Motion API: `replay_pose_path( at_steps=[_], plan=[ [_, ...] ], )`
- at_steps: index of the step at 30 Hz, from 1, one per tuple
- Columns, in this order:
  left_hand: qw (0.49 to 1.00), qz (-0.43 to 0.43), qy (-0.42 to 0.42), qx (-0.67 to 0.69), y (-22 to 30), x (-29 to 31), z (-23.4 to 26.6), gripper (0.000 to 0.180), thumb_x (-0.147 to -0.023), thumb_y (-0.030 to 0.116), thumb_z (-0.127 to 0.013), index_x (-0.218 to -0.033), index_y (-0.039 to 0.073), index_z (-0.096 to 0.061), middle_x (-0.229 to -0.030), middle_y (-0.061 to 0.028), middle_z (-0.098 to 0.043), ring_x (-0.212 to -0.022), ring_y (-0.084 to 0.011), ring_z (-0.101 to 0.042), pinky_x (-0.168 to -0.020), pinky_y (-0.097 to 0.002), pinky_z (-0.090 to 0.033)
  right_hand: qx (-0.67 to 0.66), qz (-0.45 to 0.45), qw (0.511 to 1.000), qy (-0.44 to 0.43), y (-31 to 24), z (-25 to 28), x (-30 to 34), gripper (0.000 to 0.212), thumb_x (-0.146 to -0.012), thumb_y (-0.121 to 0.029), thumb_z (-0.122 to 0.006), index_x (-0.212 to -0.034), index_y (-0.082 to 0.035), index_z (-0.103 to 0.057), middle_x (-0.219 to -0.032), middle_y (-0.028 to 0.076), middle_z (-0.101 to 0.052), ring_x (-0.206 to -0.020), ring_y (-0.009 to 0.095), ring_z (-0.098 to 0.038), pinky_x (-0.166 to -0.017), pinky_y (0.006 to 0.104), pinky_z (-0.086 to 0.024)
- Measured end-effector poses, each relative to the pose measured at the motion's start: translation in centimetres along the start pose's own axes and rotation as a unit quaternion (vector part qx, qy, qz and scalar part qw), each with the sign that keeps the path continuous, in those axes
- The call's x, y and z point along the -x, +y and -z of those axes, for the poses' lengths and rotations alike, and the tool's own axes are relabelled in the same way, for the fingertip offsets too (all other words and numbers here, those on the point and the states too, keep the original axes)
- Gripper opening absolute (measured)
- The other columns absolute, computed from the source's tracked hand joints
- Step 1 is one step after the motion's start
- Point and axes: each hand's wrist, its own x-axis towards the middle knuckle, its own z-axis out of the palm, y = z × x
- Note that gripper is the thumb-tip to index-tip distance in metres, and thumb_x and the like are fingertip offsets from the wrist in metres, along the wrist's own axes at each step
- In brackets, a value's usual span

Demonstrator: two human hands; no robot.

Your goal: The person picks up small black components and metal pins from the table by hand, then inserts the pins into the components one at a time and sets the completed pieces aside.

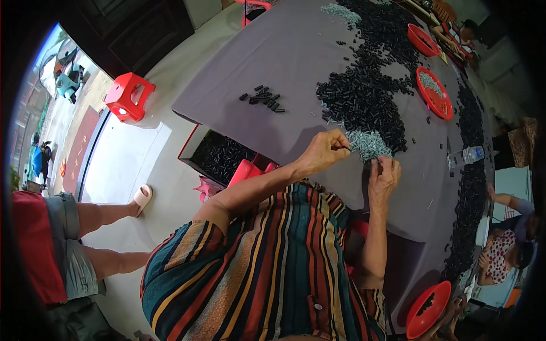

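Observation:
My left hand (pixel 327 152) is closed in a pinch over the near edge of a pile of small grey-blue pieces (pixel 367 142), which look like screws or pins. What its fingertips hold is too small to make out. My right hand (pixel 385 177) reaches the same pile from its near right side, thumb and fingers drawn together at the edge. Anything between those fingers is hidden. Just beyond lies a big heap of short black cylinders (pixel 364 94). Off to the left, several black cylinders (pixel 264 98) lie in a small separate group.
A grey cloth covers the table (pixel 256 62). Red basins (pixel 435 94) and a clear plastic bottle (pixel 467 156) stand to the right. A box of black pieces (pixel 219 156) sits below the left edge. A red stool (pixel 129 96) and a standing person (pixel 62 244) are at left; others sit at right.

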Motion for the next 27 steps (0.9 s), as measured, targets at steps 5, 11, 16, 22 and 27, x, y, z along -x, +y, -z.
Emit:
replay_pose_path(
  at_steps=[5, 11, 16, 22, 27],
  plan=[
    [1.000, 0.006, -0.005, 0.013, -0.3, 0.1, -0.5, 0.012, -0.076, 0.002, -0.061, -0.085, 0.001, -0.052, -0.068, 0.0022, -0.050, -0.061, -0.0036, -0.046, -0.054, -0.0192, -0.039, -0.068, 0.037, 0.997, -0.021, -1.2, -0.9, -0.1, 0.013, -0.074, -0.002, -0.060, -0.087, -0.003, -0.056, -0.080, 0.012, -0.050, -0.076, 0.028, -0.051, -0.066, 0.0369, -0.042],
    [1.000, -0.001, -0.019, 0.023, 0.0, 0.2, -0.4, 0.010, -0.077, 0.001, -0.059, -0.084, 0.001, -0.052, -0.069, 0.0023, -0.050, -0.063, -0.0035, -0.046, -0.055, -0.0187, -0.039, -0.017, 0.032, 0.991, -0.126, -1.6, -1.3, -0.5, 0.009, -0.075, 0.000, -0.056, -0.083, 0.000, -0.054, -0.082, 0.015, -0.050, -0.078, 0.032, -0.052, -0.068, 0.0405, -0.043],
    [0.999, -0.033, -0.036, 0.008, -0.4, 0.2, -0.6, 0.007, -0.080, 0.000, -0.056, -0.085, 0.000, -0.051, -0.071, -0.0020, -0.053, -0.065, -0.0068, -0.052, -0.058, -0.0201, -0.043, -0.047, -0.039, 0.985, -0.162, -1.6, -0.8, -0.7, 0.009, -0.075, -0.001, -0.056, -0.083, 0.000, -0.052, -0.082, 0.016, -0.049, -0.079, 0.033, -0.051, -0.069, 0.0405, -0.042],
    [0.992, 0.019, -0.001, 0.128, -0.2, -0.3, 0.3, 0.010, -0.080, 0.002, -0.055, -0.085, -0.005, -0.050, -0.073, -0.0098, -0.058, -0.065, -0.0165, -0.062, -0.057, -0.0267, -0.052, -0.033, -0.062, 0.989, -0.131, -1.8, -0.6, -0.7, 0.009, -0.077, 0.000, -0.055, -0.085, -0.002, -0.054, -0.085, 0.015, -0.051, -0.079, 0.033, -0.052, -0.067, 0.0398, -0.042],
    [0.996, 0.013, 0.013, 0.087, 0.6, -0.7, 1.2, 0.018, -0.082, 0.002, -0.055, -0.097, -0.008, -0.052, -0.073, -0.0113, -0.060, -0.064, -0.0154, -0.061, -0.056, -0.0255, -0.052, -0.146, -0.063, 0.985, -0.064, -0.7, -0.6, -0.6, 0.011, -0.078, 0.001, -0.055, -0.089, -0.003, -0.056, -0.081, 0.012, -0.053, -0.070, 0.026, -0.054, -0.061, 0.0319, -0.044]
  ],
)
